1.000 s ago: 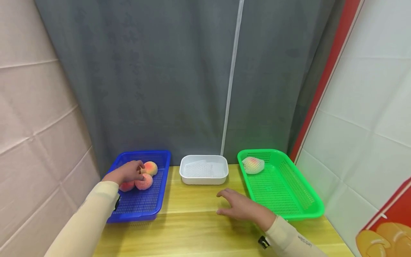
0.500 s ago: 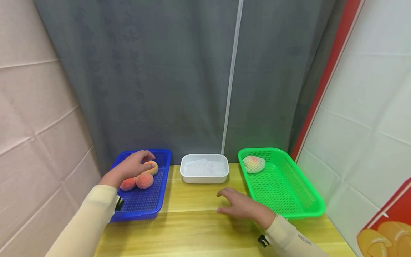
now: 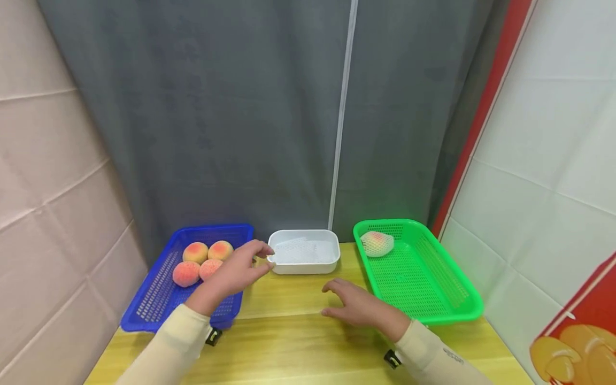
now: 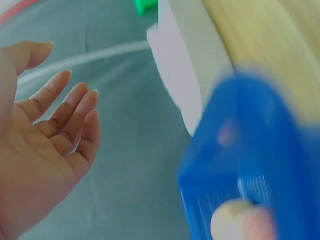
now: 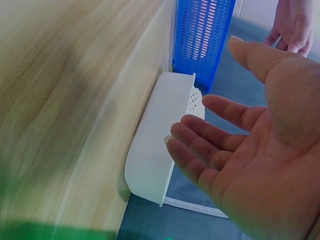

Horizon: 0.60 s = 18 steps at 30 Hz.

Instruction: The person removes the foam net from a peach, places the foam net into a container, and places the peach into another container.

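Observation:
My left hand [image 3: 238, 272] is over the right side of the blue basket [image 3: 144, 305], its fingertips beside the near left rim of the small white tray [image 3: 305, 268]. In the left wrist view the left palm [image 4: 40, 165] holds nothing, with the fingers loosely bent. Several peaches [image 3: 185, 273] lie together in the blue basket, one partly hidden behind the hand. White foam netting [image 3: 300, 250] lies in the tray. My right hand [image 3: 358, 305] hovers over the table left of the green basket [image 3: 423, 315], fingers relaxed, holding nothing.
A peach in a white foam net [image 3: 377, 244] lies at the far left of the green basket. Behind the wooden table [image 3: 289, 342] hangs a grey curtain [image 3: 240, 117]. Pale walls stand on both sides, with a red poster [image 3: 601, 299] at the right.
My left hand has come away from the peaches and moved right toward the white tray. More of the peaches show now. The right hand has stayed in nearly the same place.

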Available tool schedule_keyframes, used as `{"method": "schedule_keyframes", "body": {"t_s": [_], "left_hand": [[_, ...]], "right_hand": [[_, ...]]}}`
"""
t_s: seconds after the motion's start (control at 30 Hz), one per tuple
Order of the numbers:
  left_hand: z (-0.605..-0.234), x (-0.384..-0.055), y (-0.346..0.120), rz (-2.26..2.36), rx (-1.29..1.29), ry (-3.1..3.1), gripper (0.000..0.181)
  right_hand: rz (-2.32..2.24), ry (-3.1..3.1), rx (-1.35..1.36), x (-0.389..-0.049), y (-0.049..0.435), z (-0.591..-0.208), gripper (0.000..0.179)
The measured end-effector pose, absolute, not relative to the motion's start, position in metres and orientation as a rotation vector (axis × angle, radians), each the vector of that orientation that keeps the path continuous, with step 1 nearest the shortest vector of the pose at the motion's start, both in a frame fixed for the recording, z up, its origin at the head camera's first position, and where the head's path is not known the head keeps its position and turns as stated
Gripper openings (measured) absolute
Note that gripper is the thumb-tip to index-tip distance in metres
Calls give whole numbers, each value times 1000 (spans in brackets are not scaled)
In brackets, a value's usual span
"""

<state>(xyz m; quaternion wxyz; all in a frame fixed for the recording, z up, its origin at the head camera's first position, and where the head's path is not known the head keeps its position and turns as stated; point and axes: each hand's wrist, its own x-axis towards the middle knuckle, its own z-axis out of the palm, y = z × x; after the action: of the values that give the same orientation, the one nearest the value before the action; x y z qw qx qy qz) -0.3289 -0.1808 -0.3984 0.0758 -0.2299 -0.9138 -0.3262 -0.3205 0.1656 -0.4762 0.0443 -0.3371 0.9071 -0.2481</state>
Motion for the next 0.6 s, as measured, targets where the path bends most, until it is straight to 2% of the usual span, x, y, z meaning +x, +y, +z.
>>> {"method": "schedule_keyframes", "body": {"t_s": [0.3, 0.6], "left_hand": [[-429, -315, -134, -914, -785, -2696, 24], [-463, -308, -111, -894, -878, -2691, 27]], "right_hand": [[-795, 2758, -1027, -320, 166, -474, 52], [-789, 2763, -977, -321, 165, -475, 52]]}}
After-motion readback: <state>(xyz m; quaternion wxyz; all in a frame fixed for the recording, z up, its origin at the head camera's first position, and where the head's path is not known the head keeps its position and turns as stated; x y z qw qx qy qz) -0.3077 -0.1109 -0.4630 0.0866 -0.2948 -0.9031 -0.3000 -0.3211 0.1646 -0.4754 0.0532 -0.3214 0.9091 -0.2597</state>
